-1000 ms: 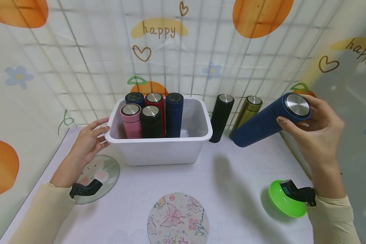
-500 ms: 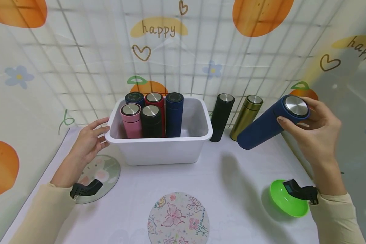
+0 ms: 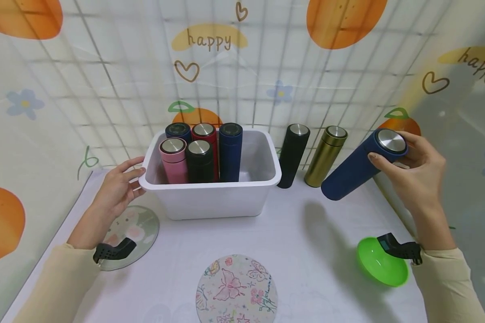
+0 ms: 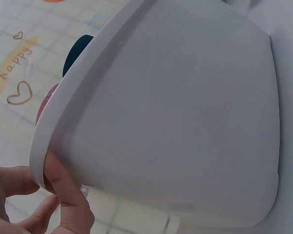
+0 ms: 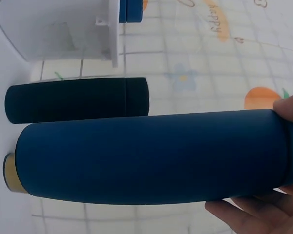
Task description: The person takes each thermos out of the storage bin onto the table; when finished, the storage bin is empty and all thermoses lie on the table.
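Note:
My right hand (image 3: 422, 177) grips a blue thermos flask (image 3: 353, 172) near its silver-topped lid. The flask is held tilted above the table, its base pointing down and left. At the left end of a white plastic bin (image 3: 214, 199), my left hand (image 3: 115, 190) pinches the rim, as the left wrist view shows with a finger (image 4: 63, 180) under the lip. Inside the bin stand several flasks, among them a pink flask (image 3: 174, 163), a short black flask (image 3: 200, 166) and a red flask (image 3: 210, 134). A tall black flask (image 3: 293, 157) and a gold flask (image 3: 325, 157) stand right of the bin.
A green bowl (image 3: 381, 264) sits by the right wrist. One round mat with butterflies (image 3: 236, 291) lies at the front, another round mat (image 3: 143, 233) under the left forearm. Behind everything hangs a printed sheet (image 3: 242, 80) over a wire grid.
The blue thermos flask in my right hand has shifted slightly right and down, uncovering more of the gold flask. My left hand has stayed on the bin's rim.

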`<state>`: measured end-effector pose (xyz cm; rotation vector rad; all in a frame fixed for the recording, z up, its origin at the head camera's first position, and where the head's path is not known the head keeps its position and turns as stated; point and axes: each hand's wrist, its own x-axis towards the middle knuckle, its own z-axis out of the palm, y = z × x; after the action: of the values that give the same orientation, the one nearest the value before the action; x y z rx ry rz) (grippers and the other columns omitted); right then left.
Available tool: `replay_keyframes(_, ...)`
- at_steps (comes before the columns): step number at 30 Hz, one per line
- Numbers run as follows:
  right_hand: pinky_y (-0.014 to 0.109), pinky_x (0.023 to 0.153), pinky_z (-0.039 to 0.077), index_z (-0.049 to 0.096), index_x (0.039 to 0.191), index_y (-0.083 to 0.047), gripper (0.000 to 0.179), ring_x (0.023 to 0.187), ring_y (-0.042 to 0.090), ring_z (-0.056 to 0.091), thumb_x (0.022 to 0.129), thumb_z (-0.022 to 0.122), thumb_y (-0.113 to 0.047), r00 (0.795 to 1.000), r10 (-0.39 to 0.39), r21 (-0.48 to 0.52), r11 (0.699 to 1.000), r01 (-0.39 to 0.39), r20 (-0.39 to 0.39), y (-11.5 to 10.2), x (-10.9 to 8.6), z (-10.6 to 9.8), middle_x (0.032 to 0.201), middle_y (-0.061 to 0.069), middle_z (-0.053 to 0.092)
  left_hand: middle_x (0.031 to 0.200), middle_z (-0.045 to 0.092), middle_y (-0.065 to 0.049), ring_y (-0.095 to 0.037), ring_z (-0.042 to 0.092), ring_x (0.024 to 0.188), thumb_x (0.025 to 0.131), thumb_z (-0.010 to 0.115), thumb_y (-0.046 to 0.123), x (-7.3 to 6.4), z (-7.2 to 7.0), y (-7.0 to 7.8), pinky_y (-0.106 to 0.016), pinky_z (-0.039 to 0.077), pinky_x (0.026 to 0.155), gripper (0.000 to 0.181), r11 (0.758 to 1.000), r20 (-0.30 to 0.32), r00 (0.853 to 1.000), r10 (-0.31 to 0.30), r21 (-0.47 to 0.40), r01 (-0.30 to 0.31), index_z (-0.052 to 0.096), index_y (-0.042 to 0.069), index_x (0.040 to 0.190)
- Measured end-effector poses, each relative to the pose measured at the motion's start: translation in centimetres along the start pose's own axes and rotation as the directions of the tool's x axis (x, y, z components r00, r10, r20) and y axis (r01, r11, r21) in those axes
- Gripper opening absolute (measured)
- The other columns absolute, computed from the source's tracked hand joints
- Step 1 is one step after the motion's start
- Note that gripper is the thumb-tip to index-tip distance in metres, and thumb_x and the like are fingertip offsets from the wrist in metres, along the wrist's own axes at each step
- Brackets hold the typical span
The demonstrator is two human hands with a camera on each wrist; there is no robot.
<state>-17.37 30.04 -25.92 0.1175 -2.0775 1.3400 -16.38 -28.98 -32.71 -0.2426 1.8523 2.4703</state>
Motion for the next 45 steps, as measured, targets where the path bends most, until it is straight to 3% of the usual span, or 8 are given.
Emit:
replay_keyframes(10, 0.013, 0.074, 0.048, 0.067, 0.126, -0.013, 0.057, 0.083, 0.006, 0.066, 0.074, 0.088, -0.006, 0.993, 0.117, -0.037, 0.992, -0.117, 0.003, 1.6, 0.9, -0.2, 0.106, -0.006, 0.069, 0.114, 0.061, -0.003, -0.016, 0.067, 0.083, 0.097, 0.067, 0.011, 0.1, 0.0, 0.4, -0.026, 0.055, 0.066, 0.051, 0.999, 0.023, 1.0, 0.019, -0.045, -0.018, 0.043, 0.009, 0.142)
replay_keyframes(25, 0.011, 0.069, 0.047, 0.061, 0.134, -0.016, 0.061, 0.088, 0.003, 0.061, 0.079, 0.087, -0.023, 0.972, 0.232, -0.124, 0.966, -0.227, 0.028, 5.2, 2.8, 0.2, 0.107, -0.012, 0.066, 0.126, 0.05, -0.006, -0.016, 0.066, 0.087, 0.096, 0.068, 0.014, 0.4, -0.1, 0.3, -0.026, 0.055, 0.067, 0.056, 1.0, 0.014, 1.0, 0.013, -0.025, -0.013, 0.041, 0.01, 0.145)
replay_keyframes(35, 0.01, 0.068, 0.045, 0.055, 0.14, -0.013, 0.07, 0.089, 0.0, 0.056, 0.08, 0.086, -0.032, 0.952, 0.306, -0.185, 0.937, -0.296, 0.024, 7.4, 4.2, 0.8, 0.107, -0.015, 0.06, 0.127, 0.05, -0.006, -0.016, 0.065, 0.087, 0.097, 0.068, 0.014, 0.2, -0.1, 0.0, -0.026, 0.054, 0.068, 0.056, 1.0, 0.012, 1.0, 0.006, -0.018, -0.006, 0.041, 0.011, 0.146)
replay_keyframes(45, 0.013, 0.065, 0.043, 0.058, 0.135, -0.013, 0.07, 0.086, 0.001, 0.054, 0.077, 0.086, -0.04, 0.959, 0.284, -0.236, 0.93, -0.28, -0.02, 9.0, 5.3, 1.6, 0.103, -0.016, 0.058, 0.126, 0.049, -0.007, -0.016, 0.065, 0.086, 0.097, 0.068, 0.013, 0.2, -0.1, -0.1, -0.026, 0.054, 0.067, 0.055, 1.0, 0.028, 0.999, 0.021, -0.024, -0.02, 0.041, 0.01, 0.145)
